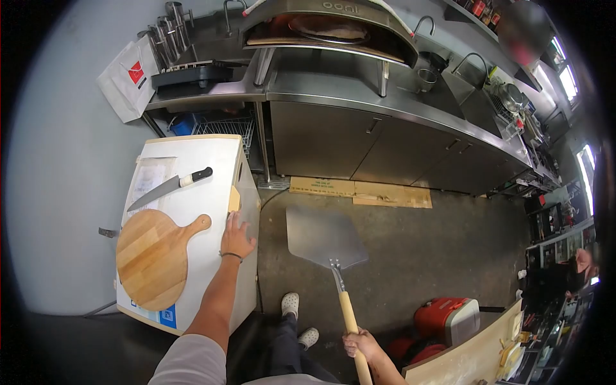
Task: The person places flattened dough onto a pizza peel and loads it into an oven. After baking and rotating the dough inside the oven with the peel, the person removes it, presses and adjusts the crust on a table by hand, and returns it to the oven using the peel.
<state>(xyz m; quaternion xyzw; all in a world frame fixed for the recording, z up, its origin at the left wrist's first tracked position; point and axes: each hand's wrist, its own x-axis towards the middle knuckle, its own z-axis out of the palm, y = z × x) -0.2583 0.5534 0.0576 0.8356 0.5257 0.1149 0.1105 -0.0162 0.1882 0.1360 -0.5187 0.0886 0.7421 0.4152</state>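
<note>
My right hand point(360, 345) is wrapped round the wooden handle of a pizza peel point(326, 236). Its broad metal blade is held out over the floor, with nothing on it. My left hand point(237, 239) rests with fingers apart on the right edge of a white-topped cabinet point(215, 151), just below a yellowish block point(234, 200) at that edge. On the cabinet top lie a round wooden board point(153, 260) with a short handle and a knife point(170, 188) with a black and white handle. Ahead, a pizza point(330, 29) shows inside the raised pizza oven point(256, 37).
The oven stands on legs on a steel counter point(308, 86) with cupboards below. A white paper bag point(128, 80) and a black appliance point(192, 76) are at the left. Flattened cardboard point(359, 191) lies on the floor. A red cooler point(446, 319) and a wooden table point(462, 353) are at right.
</note>
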